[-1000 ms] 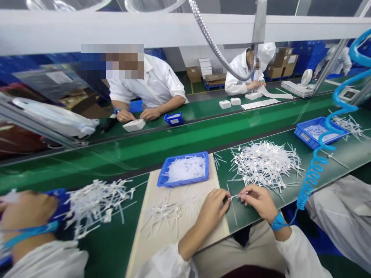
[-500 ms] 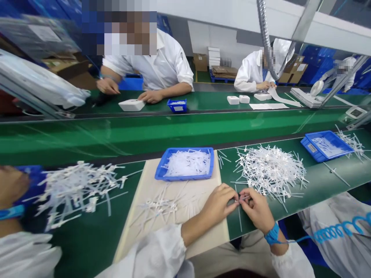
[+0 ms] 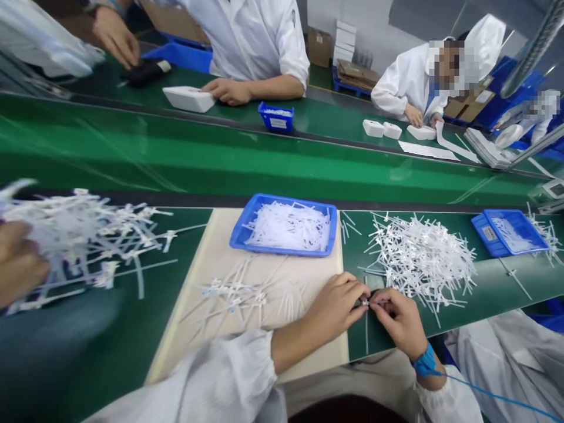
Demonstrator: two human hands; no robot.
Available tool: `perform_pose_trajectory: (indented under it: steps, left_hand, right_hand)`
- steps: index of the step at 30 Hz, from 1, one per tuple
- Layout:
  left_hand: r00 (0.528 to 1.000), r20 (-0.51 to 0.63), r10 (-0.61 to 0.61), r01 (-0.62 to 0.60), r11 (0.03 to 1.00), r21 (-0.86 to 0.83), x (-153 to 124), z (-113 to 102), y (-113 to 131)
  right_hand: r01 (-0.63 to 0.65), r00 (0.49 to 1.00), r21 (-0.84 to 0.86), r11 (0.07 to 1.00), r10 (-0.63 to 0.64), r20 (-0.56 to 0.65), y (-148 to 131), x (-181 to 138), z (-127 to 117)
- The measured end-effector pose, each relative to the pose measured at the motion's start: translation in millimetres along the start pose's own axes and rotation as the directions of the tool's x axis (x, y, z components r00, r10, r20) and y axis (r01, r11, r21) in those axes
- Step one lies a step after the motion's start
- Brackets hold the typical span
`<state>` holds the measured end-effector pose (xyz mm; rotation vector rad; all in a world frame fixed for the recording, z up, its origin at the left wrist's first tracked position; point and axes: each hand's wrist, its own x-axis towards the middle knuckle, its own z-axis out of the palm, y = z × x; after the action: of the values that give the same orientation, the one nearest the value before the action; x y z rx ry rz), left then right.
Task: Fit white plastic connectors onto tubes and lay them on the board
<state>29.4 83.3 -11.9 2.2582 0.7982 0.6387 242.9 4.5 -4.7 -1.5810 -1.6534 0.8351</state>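
Note:
My left hand (image 3: 337, 305) pinches a small white fitting (image 3: 365, 302) with a thin white strip (image 3: 366, 332) running up and down from it. My right hand (image 3: 399, 320), a blue band at its wrist, is closed on the fitting's other side. The fingertips of both hands nearly meet and partly hide the piece. Just beyond my right hand lies a big heap of white strips with small fittings (image 3: 420, 258). Left of my left hand, a smaller group of such pieces (image 3: 235, 294) and loose plain strips (image 3: 291, 302) rest on a beige board (image 3: 202, 247).
A blue tray (image 3: 282, 251) of thin white strips stands at the board's far edge. Another blue tray (image 3: 489, 235) is at right. A neighbour's hand (image 3: 20, 264) is by a heap (image 3: 97, 235) at left. Across the green divider (image 3: 198, 158), co-workers handle white boxes (image 3: 189, 98).
The view has tilted down and shifted. My hands stay together, and the small white fitting now shows between their fingertips. The neighbour's hand at left has moved onto its heap.

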Motion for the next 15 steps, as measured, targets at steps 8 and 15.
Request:
perform_pose_trajectory:
  steps: [8,15]
  left_hand:
    - [1.000,-0.015,-0.012,0.012,1.000,-0.011,2,-1,3]
    - [1.000,0.002,-0.002,0.002,1.000,0.018,-1,1,0]
  right_hand:
    - [0.038,0.999,-0.008,0.999,-0.038,0.015,-7,3,-1]
    - [0.044,0.999,-0.039,0.998,-0.043,0.032,-11,4,-1]
